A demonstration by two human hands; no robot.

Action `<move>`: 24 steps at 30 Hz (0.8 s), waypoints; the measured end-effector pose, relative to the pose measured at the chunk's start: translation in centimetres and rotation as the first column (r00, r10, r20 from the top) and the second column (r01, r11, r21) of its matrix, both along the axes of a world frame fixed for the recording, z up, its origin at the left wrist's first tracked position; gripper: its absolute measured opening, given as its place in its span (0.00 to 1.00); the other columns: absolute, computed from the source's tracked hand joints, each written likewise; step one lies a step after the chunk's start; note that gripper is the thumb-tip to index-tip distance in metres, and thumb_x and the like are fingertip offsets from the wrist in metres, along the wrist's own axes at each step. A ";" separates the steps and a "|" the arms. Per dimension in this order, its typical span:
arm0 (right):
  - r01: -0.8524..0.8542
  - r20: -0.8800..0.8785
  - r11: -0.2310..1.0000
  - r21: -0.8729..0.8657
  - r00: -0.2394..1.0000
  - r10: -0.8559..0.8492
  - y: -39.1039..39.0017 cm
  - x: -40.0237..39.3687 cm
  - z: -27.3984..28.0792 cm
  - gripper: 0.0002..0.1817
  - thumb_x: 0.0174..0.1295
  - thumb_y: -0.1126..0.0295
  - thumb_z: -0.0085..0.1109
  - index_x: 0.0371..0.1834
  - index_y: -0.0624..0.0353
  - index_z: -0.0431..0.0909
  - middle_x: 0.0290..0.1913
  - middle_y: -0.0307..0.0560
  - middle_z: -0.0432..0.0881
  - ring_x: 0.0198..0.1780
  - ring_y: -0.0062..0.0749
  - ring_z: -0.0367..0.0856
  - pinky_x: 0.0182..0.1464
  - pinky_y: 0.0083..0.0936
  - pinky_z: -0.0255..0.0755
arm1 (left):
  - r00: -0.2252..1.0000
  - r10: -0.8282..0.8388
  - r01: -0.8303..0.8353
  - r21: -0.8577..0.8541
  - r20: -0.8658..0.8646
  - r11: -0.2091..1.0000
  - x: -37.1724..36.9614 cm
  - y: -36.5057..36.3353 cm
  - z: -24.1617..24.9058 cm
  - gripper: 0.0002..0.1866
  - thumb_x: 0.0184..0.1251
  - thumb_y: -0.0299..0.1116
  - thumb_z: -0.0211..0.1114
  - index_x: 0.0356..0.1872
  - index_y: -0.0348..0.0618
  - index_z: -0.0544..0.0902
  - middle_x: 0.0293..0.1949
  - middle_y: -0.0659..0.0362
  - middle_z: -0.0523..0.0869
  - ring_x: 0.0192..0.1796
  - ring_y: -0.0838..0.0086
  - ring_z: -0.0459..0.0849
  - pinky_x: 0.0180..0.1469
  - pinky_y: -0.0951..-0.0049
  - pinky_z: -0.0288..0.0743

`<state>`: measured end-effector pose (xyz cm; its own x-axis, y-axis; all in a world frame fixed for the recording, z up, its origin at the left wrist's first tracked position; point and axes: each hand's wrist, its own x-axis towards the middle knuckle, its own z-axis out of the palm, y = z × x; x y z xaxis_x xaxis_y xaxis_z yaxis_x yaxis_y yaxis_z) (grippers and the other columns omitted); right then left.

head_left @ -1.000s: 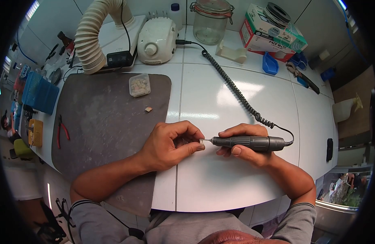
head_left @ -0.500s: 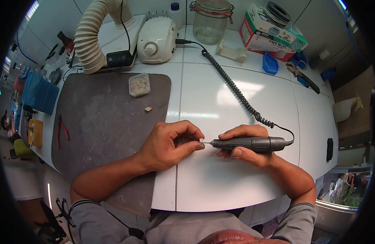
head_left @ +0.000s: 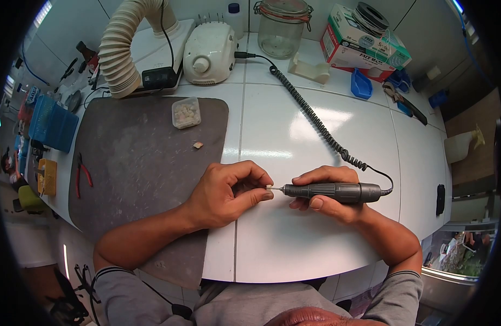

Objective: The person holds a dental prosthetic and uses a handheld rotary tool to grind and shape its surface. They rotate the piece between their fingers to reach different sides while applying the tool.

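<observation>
My right hand is wrapped round a dark rotary handpiece, which lies level and points left. Its thin metal bit reaches to the fingertips of my left hand. Between that thumb and forefinger is pinched a small whitish piece, mostly hidden by the fingers, and the bit's tip meets it. A coiled black cord runs from the handpiece's rear to a white control box. On the grey mat lies a small beige chip, near a clear tub of pale pieces.
Red-handled pliers lie at the mat's left, beside a yellow basket and a blue bin. A ribbed hose, a glass jar, a mask box and a blue tray stand along the back.
</observation>
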<state>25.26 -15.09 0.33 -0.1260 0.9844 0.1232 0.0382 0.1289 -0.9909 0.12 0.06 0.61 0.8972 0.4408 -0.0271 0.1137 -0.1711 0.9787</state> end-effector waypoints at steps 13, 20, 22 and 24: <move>0.022 -0.005 1.000 -0.008 1.000 -0.022 0.1 -0.2 0.2 0.21 0.73 0.69 0.69 0.64 0.72 0.82 0.49 0.60 0.94 0.48 0.39 0.97 0.53 0.28 0.91 | 1.000 -0.002 0.002 -0.003 -0.011 1.000 0.0 -0.1 0.1 0.09 0.76 0.24 0.74 0.50 0.31 0.87 0.40 0.57 0.94 0.42 0.79 0.92 0.44 0.79 0.84; 0.015 -0.013 1.000 0.012 1.000 -0.015 0.0 -0.1 -0.1 0.21 0.73 0.70 0.69 0.64 0.72 0.82 0.48 0.60 0.94 0.48 0.39 0.97 0.52 0.28 0.91 | 1.000 -0.005 0.005 -0.010 -0.018 1.000 0.0 0.0 0.2 0.09 0.76 0.24 0.74 0.50 0.31 0.87 0.40 0.56 0.95 0.42 0.79 0.93 0.45 0.79 0.84; 0.014 -0.039 1.000 -0.007 0.999 -0.014 -0.1 0.1 -0.2 0.21 0.73 0.70 0.68 0.64 0.72 0.82 0.48 0.59 0.94 0.48 0.39 0.97 0.52 0.28 0.91 | 1.000 0.005 -0.005 0.000 -0.004 1.000 0.0 -0.1 0.1 0.09 0.76 0.24 0.74 0.50 0.31 0.87 0.41 0.56 0.95 0.43 0.79 0.93 0.45 0.79 0.84; 0.000 -0.021 1.000 0.004 1.000 0.000 0.0 0.0 -0.2 0.21 0.73 0.70 0.68 0.64 0.73 0.82 0.48 0.59 0.94 0.48 0.38 0.97 0.52 0.28 0.91 | 1.000 0.007 -0.007 0.002 -0.004 1.000 0.0 0.0 0.0 0.09 0.76 0.24 0.74 0.50 0.30 0.87 0.41 0.55 0.95 0.43 0.79 0.93 0.45 0.78 0.85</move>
<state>25.29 -15.13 0.08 -0.1233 0.9838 0.1299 0.0173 0.1330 -0.9910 0.10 0.02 0.57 0.8938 0.4475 -0.0294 0.1184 -0.1722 0.9779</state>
